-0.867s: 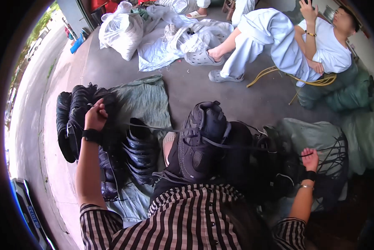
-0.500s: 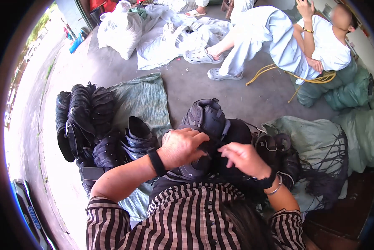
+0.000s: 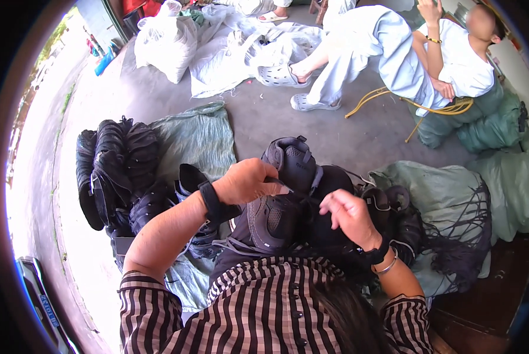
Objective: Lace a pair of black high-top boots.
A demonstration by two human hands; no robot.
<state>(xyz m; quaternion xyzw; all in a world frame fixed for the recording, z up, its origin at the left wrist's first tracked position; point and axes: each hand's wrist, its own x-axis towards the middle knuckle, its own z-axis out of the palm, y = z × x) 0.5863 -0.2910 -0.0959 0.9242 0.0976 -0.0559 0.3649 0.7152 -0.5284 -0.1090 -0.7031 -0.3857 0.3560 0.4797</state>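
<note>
A dark grey lace-up shoe (image 3: 268, 227) rests on my lap, its padded collar and tongue pointing away from me. My left hand (image 3: 246, 180) is over the left side of the shoe, thumb and forefinger pinched on a thin dark shoelace. To the right of the shoe, my right hand (image 3: 350, 217) hovers with loosely bent fingers apart, and I see nothing in them. Loose grey lace ends (image 3: 239, 245) trail at the shoe's near left side. Dark cloth and my fingers hide part of the laced front.
Stacked black shoes (image 3: 114, 171) stand at left by a green woven sheet (image 3: 202, 135). More dark shoes (image 3: 397, 215) lie at right, beside a sack (image 3: 429, 189) with dark laces on it. Ahead, a seated person (image 3: 459, 65) is near white sacks (image 3: 167, 47).
My left hand has lifted slightly away to the left, drawing the lace. My right hand has shifted a little right, off the shoe, uncovering more of the shoe's side.
</note>
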